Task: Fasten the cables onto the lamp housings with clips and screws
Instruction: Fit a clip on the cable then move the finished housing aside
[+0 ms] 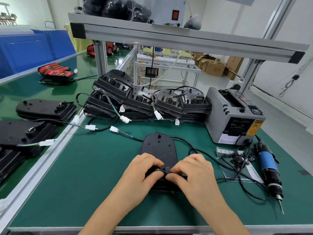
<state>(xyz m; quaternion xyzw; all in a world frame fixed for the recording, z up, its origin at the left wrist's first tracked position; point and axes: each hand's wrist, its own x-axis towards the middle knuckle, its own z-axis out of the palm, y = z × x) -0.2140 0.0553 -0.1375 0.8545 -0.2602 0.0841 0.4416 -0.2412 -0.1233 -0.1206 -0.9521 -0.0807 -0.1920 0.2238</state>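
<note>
A black lamp housing [159, 146] lies back side up on the green mat in front of me. Its black cable [184, 141] loops off to the right and back to a white connector [114, 129]. My left hand [144, 168] and my right hand [194, 168] meet over the housing's near end. Between their fingertips sits a small black clip [166, 169] around the cable, pinched from both sides. The housing's near part is hidden under my hands.
Several stacked lamp housings [144, 99] with cables line the back of the mat. A grey tape dispenser [233, 116] stands at the right. A blue electric screwdriver [269, 170] lies beside a pile of black clips [237, 161]. More housings [45, 109] rest on the left conveyor.
</note>
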